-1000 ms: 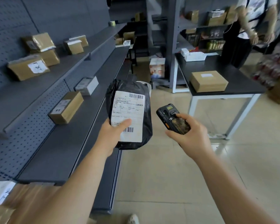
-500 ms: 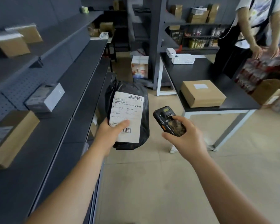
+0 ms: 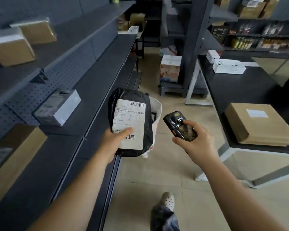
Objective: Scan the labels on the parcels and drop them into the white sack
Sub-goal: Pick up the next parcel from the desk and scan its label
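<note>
My left hand [image 3: 115, 139] grips a black plastic parcel [image 3: 129, 100] from below, with its white shipping label [image 3: 129, 122] facing me and my thumb on the label's lower edge. My right hand [image 3: 196, 142] holds a black handheld scanner [image 3: 177, 123] to the right of the parcel, with its top end tilted up and to the left. Behind the parcel, on the floor, stands the white sack [image 3: 157, 107]; only its open right rim and a strip of its side show.
Dark shelving [image 3: 93, 84] runs along my left with brown boxes [image 3: 12, 157] and a grey-white box [image 3: 57, 108]. A black table [image 3: 237, 87] on the right carries a flat brown box [image 3: 257, 124] and a white basket [image 3: 228, 66]. My foot [image 3: 168, 200] is on the tiled floor.
I have walked forward along the shelves and the view has swung left; the person at the right has left the view. The white sack now shows behind the parcel. Both grips are unchanged.
</note>
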